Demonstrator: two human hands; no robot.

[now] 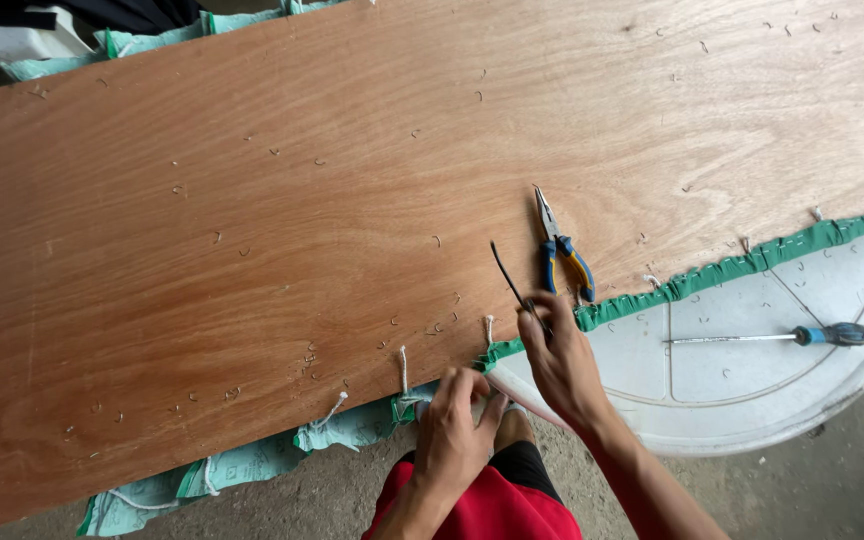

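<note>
A large reddish plywood board (352, 200) lies flat, with green fabric (752, 262) stapled along its near edge. My left hand (457, 420) grips the loose green fabric and a white cord at the board's near edge. My right hand (557, 360) holds a thin dark pointed tool (508, 275) whose tip rests on the board. Blue-and-yellow long-nose pliers (560, 250) lie on the board just beyond my right hand. Several pulled staples are scattered over the wood.
A white round plastic table (752, 390) stands under the board's right end, with a blue-handled screwdriver (782, 337) on it. Loosened fabric (242, 465) hangs off the near left edge. My red and black shorts (497, 500) show below. Bare ground lies at lower right.
</note>
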